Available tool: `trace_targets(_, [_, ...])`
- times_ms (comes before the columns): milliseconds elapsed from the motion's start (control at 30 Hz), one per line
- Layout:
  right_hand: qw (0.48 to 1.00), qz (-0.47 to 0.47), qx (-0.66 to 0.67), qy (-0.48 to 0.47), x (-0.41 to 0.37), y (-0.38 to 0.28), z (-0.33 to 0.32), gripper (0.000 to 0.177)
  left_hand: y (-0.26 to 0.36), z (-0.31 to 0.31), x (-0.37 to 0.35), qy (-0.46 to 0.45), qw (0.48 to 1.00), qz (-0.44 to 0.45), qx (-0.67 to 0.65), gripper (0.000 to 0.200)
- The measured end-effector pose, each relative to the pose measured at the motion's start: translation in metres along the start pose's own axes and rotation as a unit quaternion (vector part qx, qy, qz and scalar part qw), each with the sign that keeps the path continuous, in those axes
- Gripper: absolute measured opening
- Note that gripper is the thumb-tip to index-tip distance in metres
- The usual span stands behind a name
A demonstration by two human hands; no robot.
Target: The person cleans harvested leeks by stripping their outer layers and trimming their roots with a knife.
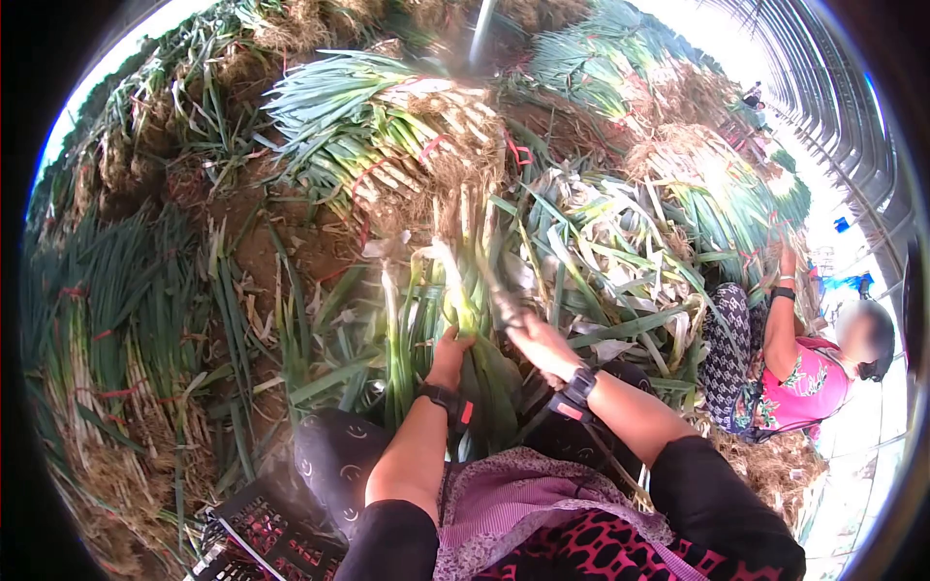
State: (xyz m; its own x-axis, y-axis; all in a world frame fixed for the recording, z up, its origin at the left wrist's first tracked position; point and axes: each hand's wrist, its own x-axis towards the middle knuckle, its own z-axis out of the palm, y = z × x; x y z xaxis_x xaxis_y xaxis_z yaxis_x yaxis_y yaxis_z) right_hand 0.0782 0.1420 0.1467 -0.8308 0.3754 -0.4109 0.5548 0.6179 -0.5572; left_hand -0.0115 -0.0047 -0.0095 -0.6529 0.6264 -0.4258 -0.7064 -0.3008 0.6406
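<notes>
heaps of green onions [126, 320] cover the ground across the left and top of the frame, many tied with red bands. a big tied bundle [387, 136] lies at upper centre, its roots toward the lower right. a pile of loose leaves [610, 252] fills the centre right. a co-worker [809, 382] in a pink shirt sits at the right edge. a black crate [262, 537] shows at lower left. at centre a bunch of stalks [455, 290] stands nearly upright, and the left hand [450, 351] has its grip closed around it. the right hand [538, 341], just beside it, is blurred; i cannot tell how far its grip is closed or what it holds.
</notes>
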Motion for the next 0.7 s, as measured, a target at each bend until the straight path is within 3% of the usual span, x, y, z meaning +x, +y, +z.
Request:
trace_targets(67, [0.983, -0.026, -0.117, 0.142, 0.001, 0.029, -0.009, 0.059, 0.001, 0.0, 0.002, -0.003, 1.0, 0.011, 0.013, 0.044])
trace_targets(133, [0.943, -0.058, -0.265, 0.192, -0.008, 0.033, -0.021, 0.062, 0.005, 0.012, -0.006, -0.026, 0.999, 0.021, 0.027, 0.043])
trace_targets(200, [0.941, -0.131, -0.244, 0.193, -0.01, 0.022, -0.009, 0.063, 0.011, 0.03, -0.018, -0.041, 0.998, 0.013, 0.051, 0.042])
trace_targets(267, [0.993, -0.058, -0.08, 0.058, -0.015, -0.004, 0.001, 0.062, 0.014, 0.045, -0.026, -0.046, 0.996, -0.008, 0.079, 0.041])
trace_targets(333, [0.996, -0.084, 0.033, 0.012, 0.0, 0.008, 0.023, 0.056, 0.013, 0.047, -0.028, -0.072, 0.995, 0.012, 0.068, 0.04])
trace_targets(367, [0.99, -0.075, 0.119, 0.004, 0.0, 0.012, 0.027, 0.042, 0.013, 0.044, -0.028, -0.072, 0.995, 0.018, 0.068, 0.04])
trace_targets(433, [0.989, -0.053, 0.14, -0.013, -0.002, 0.018, 0.024, 0.034, 0.018, 0.04, -0.03, -0.068, 0.992, 0.044, 0.093, 0.039])
trace_targets(533, [0.969, -0.02, 0.243, -0.022, -0.012, 0.021, 0.018, 0.022, 0.016, 0.02, -0.02, 0.024, 0.96, 0.044, 0.277, 0.038])
trace_targets(567, [0.968, -0.009, 0.247, -0.035, -0.016, 0.025, 0.016, 0.021, 0.024, 0.018, -0.029, 0.06, 0.966, 0.071, 0.243, 0.039])
trace_targets(600, [0.967, 0.003, 0.25, -0.049, -0.019, 0.028, 0.014, 0.02, 0.022, 0.003, -0.023, 0.115, 0.933, 0.095, 0.327, 0.04])
trace_targets(633, [0.962, -0.006, 0.269, -0.047, -0.02, 0.031, 0.016, 0.021, 0.017, -0.014, -0.016, 0.197, 0.838, 0.136, 0.49, 0.039])
trace_targets(667, [0.956, -0.015, 0.288, -0.046, -0.021, 0.034, 0.018, 0.022, 0.015, -0.022, -0.013, 0.27, 0.707, 0.172, 0.631, 0.038])
trace_targets(700, [0.95, -0.025, 0.308, -0.045, -0.021, 0.036, 0.02, 0.023, 0.01, -0.026, -0.011, 0.309, 0.701, 0.206, 0.608, 0.038])
